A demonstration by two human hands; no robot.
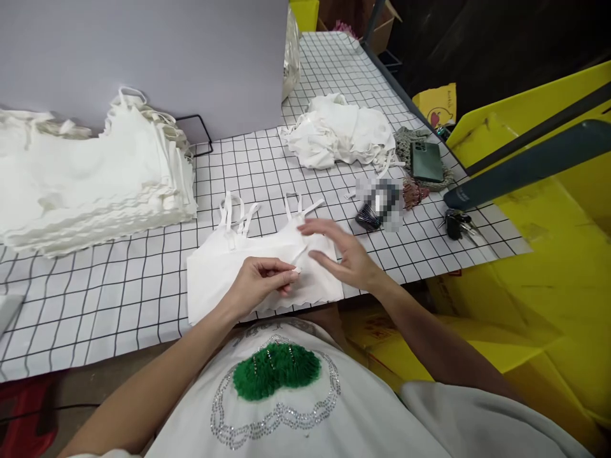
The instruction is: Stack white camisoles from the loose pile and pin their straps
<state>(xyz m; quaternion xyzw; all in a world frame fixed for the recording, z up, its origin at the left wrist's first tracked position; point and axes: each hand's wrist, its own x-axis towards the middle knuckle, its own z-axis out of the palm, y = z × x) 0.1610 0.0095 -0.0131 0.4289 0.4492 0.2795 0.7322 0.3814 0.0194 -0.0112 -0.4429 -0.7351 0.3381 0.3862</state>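
Your left hand (pixel 260 280) pinches a thin white strap end between thumb and fingertips, fingers curled closed on it. Your right hand (pixel 341 251) lies open, fingers spread flat on the white camisole top (pixel 224 273), holding nothing. The top lies flat under both hands at the near edge of the grid-patterned table (pixel 119 299), straps pointing away from you, hem scalloped. A tall stack of folded white tops (pixel 90 184) sits to the left.

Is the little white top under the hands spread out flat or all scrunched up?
Spread flat. The white top lies open on the checked table, straps laid upward, while the left hand pinches a bit of it.
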